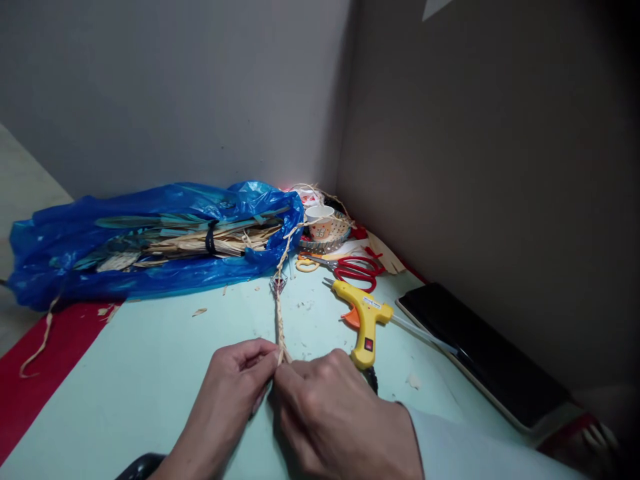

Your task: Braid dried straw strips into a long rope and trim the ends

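Note:
A pale braided straw cord [279, 317] runs away from me across the light green table, up towards the cup at the back. At its near end my left hand [245, 370] pinches the strands between thumb and forefinger. Right beside it, my right hand [325, 407] is closed on the same end, its fingertips almost touching the left ones. The strand ends below the fingers are mostly hidden by the hands. A small clip-like piece [278, 285] sits on the cord farther up; its exact kind is hard to make out.
A blue plastic bag [150, 280] of dried straw lies at the back left. To the right are a yellow glue gun [367, 313], red-handled scissors [357, 270] and a black phone-like slab [480, 353]. A paper cup [321, 227] stands in a woven basket [343, 232] near the wall.

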{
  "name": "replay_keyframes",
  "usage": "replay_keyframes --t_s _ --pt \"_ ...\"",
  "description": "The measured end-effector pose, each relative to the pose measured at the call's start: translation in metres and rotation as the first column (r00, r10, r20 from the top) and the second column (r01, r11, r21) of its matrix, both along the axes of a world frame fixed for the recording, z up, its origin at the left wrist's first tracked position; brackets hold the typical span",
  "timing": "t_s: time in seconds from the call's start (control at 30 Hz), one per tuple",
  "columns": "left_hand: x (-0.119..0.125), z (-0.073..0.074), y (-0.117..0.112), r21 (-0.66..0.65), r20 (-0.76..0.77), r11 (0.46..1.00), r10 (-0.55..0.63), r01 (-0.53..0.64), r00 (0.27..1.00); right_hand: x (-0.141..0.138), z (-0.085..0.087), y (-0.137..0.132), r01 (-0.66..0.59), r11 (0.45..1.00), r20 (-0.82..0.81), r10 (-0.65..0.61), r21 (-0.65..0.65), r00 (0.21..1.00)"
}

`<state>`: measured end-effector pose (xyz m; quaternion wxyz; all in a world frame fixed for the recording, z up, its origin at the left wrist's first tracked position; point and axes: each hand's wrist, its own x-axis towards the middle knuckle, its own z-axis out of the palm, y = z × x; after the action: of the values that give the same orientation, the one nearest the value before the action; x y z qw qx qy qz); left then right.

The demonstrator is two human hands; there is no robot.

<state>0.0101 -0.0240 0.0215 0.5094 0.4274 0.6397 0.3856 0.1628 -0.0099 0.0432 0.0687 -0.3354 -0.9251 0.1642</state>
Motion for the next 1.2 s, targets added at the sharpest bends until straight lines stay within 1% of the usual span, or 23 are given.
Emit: replay_keyframes --t_s 0.07,0.13,0.23,0.3,0.37,0.4,0.47,0.5,0.57,0.6,0.63,0.7,0.8,0.97,1.1,1.2 --pt "0.001 0.000 -0.001 -0.017 0.016 1.000 0.013 -0.013 1.000 -0.002 -0.002 -0.002 -0.097 0.995 0.098 0.094 0.031 0.991" --pt "0.001 0.000 -0.002 -0.014 0.038 1.000 -0.004 0.004 0.999 -0.003 -0.005 -0.001 -0.176 0.981 0.133 0.165 0.076 0.977" --pt "0.001 0.002 -0.003 0.006 0.076 0.999 -0.050 0.050 0.996 -0.002 -0.010 -0.002 -0.231 0.954 0.150 0.205 0.190 0.967" --pt "0.001 0.003 -0.002 0.011 0.094 0.999 -0.051 0.050 0.994 -0.001 -0.012 -0.003 -0.242 0.944 0.140 0.214 0.226 0.967" --pt "0.001 0.002 -0.001 -0.002 0.122 1.000 -0.008 0.009 0.992 0.002 -0.011 -0.003 -0.197 0.958 0.051 0.191 0.206 0.980" --pt "0.000 0.001 -0.001 -0.015 0.145 1.000 0.022 -0.020 0.989 0.003 -0.010 -0.002 -0.147 0.973 -0.016 0.152 0.178 0.988" --pt "-0.001 0.000 -0.001 -0.042 0.211 0.998 0.057 -0.049 0.976 0.005 -0.007 0.003 0.002 0.994 -0.159 0.016 0.108 0.987" --pt "-0.001 -0.001 -0.001 -0.053 0.241 0.998 0.058 -0.046 0.969 0.007 -0.005 0.007 0.087 0.994 -0.217 -0.069 0.072 0.974" --pt "-0.002 -0.002 -0.002 -0.065 0.277 0.998 0.043 -0.026 0.960 0.008 -0.002 0.016 0.231 0.973 -0.294 -0.223 -0.009 0.929" --pt "-0.003 -0.002 -0.002 -0.066 0.281 0.998 0.035 -0.017 0.959 0.009 -0.002 0.020 0.274 0.960 -0.309 -0.279 -0.061 0.909" --pt "-0.003 -0.002 -0.003 -0.065 0.273 0.998 0.035 -0.018 0.961 0.009 -0.001 0.024 0.289 0.950 -0.305 -0.311 -0.118 0.900" --pt "-0.002 -0.001 -0.003 -0.062 0.239 0.997 0.049 -0.036 0.970 0.010 -0.002 0.029 0.256 0.943 -0.281 -0.309 -0.211 0.909" --pt "0.000 0.003 -0.003 -0.042 0.196 0.997 0.075 -0.068 0.978 0.009 -0.005 0.028 0.192 0.946 -0.277 -0.265 -0.262 0.924" --pt "0.001 0.004 -0.003 -0.050 0.145 0.997 0.058 -0.051 0.988 0.007 -0.008 0.020 0.234 0.943 -0.296 -0.299 -0.236 0.907" --pt "-0.002 0.001 -0.003 -0.011 0.089 1.000 0.019 -0.018 0.996 0.007 -0.008 0.018 0.242 0.951 -0.268 -0.287 -0.191 0.920" --pt "-0.002 0.000 -0.002 -0.001 0.063 1.000 0.008 -0.008 0.998 0.007 -0.008 0.017 0.248 0.957 -0.297 -0.283 -0.153 0.912"
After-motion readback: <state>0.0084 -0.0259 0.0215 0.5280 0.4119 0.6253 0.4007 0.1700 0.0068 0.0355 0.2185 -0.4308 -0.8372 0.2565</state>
